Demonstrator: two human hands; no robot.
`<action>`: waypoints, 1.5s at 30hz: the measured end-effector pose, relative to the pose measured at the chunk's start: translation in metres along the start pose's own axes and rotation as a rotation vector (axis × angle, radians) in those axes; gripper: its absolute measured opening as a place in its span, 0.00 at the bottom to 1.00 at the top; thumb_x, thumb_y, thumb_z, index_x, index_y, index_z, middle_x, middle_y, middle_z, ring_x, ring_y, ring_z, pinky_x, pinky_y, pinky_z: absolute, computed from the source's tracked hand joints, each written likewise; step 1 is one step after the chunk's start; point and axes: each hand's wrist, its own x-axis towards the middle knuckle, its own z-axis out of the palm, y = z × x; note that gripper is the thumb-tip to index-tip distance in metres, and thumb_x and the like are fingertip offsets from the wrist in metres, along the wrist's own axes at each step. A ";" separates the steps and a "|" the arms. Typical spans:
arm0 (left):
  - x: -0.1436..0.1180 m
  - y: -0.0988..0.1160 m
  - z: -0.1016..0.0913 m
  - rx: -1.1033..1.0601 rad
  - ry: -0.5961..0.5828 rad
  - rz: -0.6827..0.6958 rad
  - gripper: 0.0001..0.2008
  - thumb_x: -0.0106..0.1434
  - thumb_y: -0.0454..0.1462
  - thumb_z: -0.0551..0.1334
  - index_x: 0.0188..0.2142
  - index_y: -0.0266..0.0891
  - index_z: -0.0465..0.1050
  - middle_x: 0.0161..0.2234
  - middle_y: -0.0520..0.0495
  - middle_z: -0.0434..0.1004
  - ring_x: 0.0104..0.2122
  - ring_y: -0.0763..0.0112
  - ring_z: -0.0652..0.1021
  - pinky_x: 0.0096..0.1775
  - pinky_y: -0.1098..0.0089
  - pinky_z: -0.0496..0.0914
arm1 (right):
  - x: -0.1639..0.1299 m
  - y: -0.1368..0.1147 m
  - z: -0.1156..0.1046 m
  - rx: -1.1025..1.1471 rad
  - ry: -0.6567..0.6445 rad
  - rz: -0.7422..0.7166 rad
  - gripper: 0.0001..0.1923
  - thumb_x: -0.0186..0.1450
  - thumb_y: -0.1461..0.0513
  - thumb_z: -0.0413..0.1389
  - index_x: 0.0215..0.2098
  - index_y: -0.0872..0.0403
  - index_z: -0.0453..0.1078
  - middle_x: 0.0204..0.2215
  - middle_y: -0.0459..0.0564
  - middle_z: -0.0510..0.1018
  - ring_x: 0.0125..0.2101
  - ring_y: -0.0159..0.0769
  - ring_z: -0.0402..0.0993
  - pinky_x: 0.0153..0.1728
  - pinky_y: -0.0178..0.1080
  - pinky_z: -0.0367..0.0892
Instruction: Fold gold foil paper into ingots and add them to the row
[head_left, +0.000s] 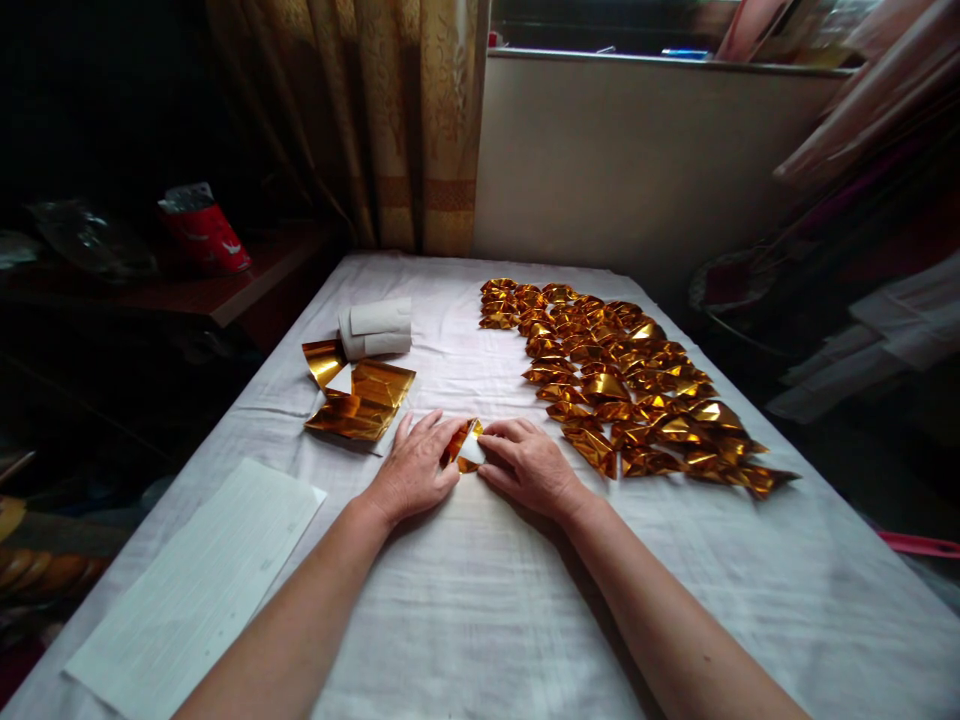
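Between my two hands a small piece of gold foil paper [471,450] lies on the white cloth, partly folded, with its white back showing as a triangle. My left hand [420,465] grips its left side with the fingers closed. On the right side, the fingers of my right hand [529,462] pinch and press the edge of the same piece. Some of the paper is hidden under my fingertips. Just left of my left hand rests a stack of flat gold foil sheets [367,400]. To the right are rows of folded gold foil ingots [611,385].
Behind the stack lies a roll of white paper [379,328]. A white sheet [202,590] covers the table's left front. The cloth-covered table [465,620] meets the wall [615,170] at the back. A red container [204,235] stands on a dark side table.
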 end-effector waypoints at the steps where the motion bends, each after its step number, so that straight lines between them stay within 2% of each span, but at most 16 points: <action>1: 0.001 -0.001 0.000 -0.006 0.000 0.011 0.30 0.59 0.33 0.56 0.62 0.46 0.60 0.61 0.46 0.68 0.64 0.56 0.62 0.65 0.43 0.46 | 0.001 0.000 0.001 -0.020 0.006 -0.021 0.11 0.65 0.58 0.59 0.44 0.52 0.74 0.44 0.55 0.78 0.43 0.42 0.71 0.46 0.45 0.68; 6: 0.002 -0.006 0.001 -0.029 0.008 0.061 0.30 0.59 0.33 0.56 0.62 0.46 0.60 0.62 0.46 0.66 0.65 0.57 0.61 0.65 0.43 0.45 | 0.003 -0.002 0.007 -0.126 0.082 -0.124 0.11 0.70 0.56 0.54 0.44 0.52 0.74 0.42 0.52 0.80 0.42 0.40 0.72 0.45 0.42 0.66; 11: -0.004 -0.012 0.004 -0.050 0.152 0.073 0.29 0.63 0.39 0.59 0.63 0.43 0.58 0.65 0.41 0.59 0.65 0.59 0.60 0.65 0.50 0.51 | 0.007 -0.005 0.010 -0.166 0.128 -0.173 0.11 0.71 0.57 0.52 0.39 0.52 0.74 0.36 0.49 0.81 0.38 0.36 0.73 0.41 0.39 0.65; 14: -0.012 -0.014 0.006 -0.038 0.193 0.071 0.32 0.62 0.45 0.62 0.64 0.44 0.57 0.65 0.39 0.61 0.63 0.57 0.63 0.64 0.51 0.54 | 0.010 -0.007 0.011 -0.168 0.156 -0.201 0.11 0.71 0.58 0.51 0.37 0.52 0.74 0.36 0.49 0.81 0.39 0.36 0.73 0.41 0.39 0.65; 17: -0.020 -0.014 0.007 0.020 0.195 0.071 0.36 0.60 0.46 0.64 0.64 0.43 0.55 0.64 0.39 0.62 0.62 0.55 0.64 0.64 0.49 0.56 | 0.011 -0.008 0.013 -0.145 0.170 -0.218 0.09 0.71 0.59 0.52 0.38 0.52 0.74 0.38 0.49 0.81 0.40 0.36 0.73 0.43 0.39 0.66; 20: -0.024 -0.013 0.007 0.072 0.230 0.068 0.34 0.61 0.42 0.64 0.64 0.42 0.55 0.62 0.38 0.65 0.61 0.56 0.67 0.63 0.51 0.58 | 0.010 -0.008 0.012 -0.101 0.156 -0.198 0.07 0.69 0.60 0.54 0.40 0.53 0.72 0.41 0.52 0.80 0.42 0.38 0.74 0.44 0.40 0.67; 24: -0.025 -0.011 0.005 0.123 0.285 0.045 0.31 0.62 0.38 0.62 0.63 0.41 0.55 0.60 0.38 0.67 0.59 0.56 0.69 0.60 0.55 0.64 | 0.007 -0.005 0.010 -0.026 0.149 -0.084 0.06 0.67 0.64 0.54 0.42 0.53 0.70 0.44 0.54 0.79 0.44 0.40 0.74 0.47 0.42 0.68; 28: -0.029 -0.011 0.001 0.193 0.346 -0.010 0.29 0.63 0.39 0.63 0.61 0.41 0.56 0.57 0.38 0.69 0.56 0.54 0.71 0.57 0.56 0.67 | 0.007 -0.004 0.010 0.026 0.113 0.011 0.08 0.64 0.65 0.54 0.41 0.52 0.70 0.45 0.54 0.79 0.45 0.41 0.74 0.48 0.44 0.69; 31: -0.032 -0.009 0.000 0.258 0.381 -0.080 0.26 0.62 0.40 0.64 0.57 0.38 0.60 0.52 0.36 0.72 0.52 0.53 0.74 0.53 0.57 0.69 | 0.009 -0.004 0.010 0.048 0.108 0.028 0.07 0.65 0.65 0.54 0.41 0.52 0.70 0.45 0.54 0.79 0.45 0.41 0.74 0.48 0.44 0.69; 34: -0.033 -0.006 -0.002 0.294 0.361 -0.150 0.20 0.62 0.40 0.65 0.50 0.38 0.64 0.43 0.40 0.76 0.43 0.56 0.77 0.46 0.60 0.71 | 0.012 -0.003 0.011 0.056 0.099 -0.004 0.06 0.66 0.64 0.53 0.41 0.52 0.71 0.43 0.53 0.80 0.44 0.40 0.74 0.47 0.43 0.69; 37: -0.032 -0.003 -0.004 0.319 0.319 -0.152 0.14 0.62 0.39 0.65 0.46 0.40 0.66 0.40 0.43 0.78 0.39 0.58 0.77 0.41 0.61 0.71 | 0.013 -0.003 0.012 0.036 0.115 -0.038 0.07 0.67 0.64 0.52 0.41 0.52 0.72 0.44 0.53 0.80 0.45 0.40 0.74 0.48 0.44 0.69; 41: -0.030 -0.003 -0.007 0.358 0.299 -0.108 0.10 0.64 0.40 0.63 0.43 0.40 0.70 0.41 0.44 0.79 0.40 0.58 0.77 0.40 0.61 0.69 | 0.016 -0.001 0.013 -0.015 0.110 -0.049 0.07 0.67 0.62 0.54 0.39 0.51 0.74 0.48 0.53 0.78 0.50 0.42 0.71 0.52 0.47 0.67; 45: -0.028 -0.005 -0.008 0.327 0.291 -0.064 0.06 0.66 0.38 0.60 0.42 0.42 0.72 0.47 0.45 0.79 0.43 0.59 0.77 0.43 0.60 0.68 | 0.021 0.002 0.011 -0.005 0.057 -0.067 0.07 0.66 0.62 0.56 0.40 0.52 0.74 0.54 0.56 0.74 0.54 0.45 0.68 0.55 0.49 0.66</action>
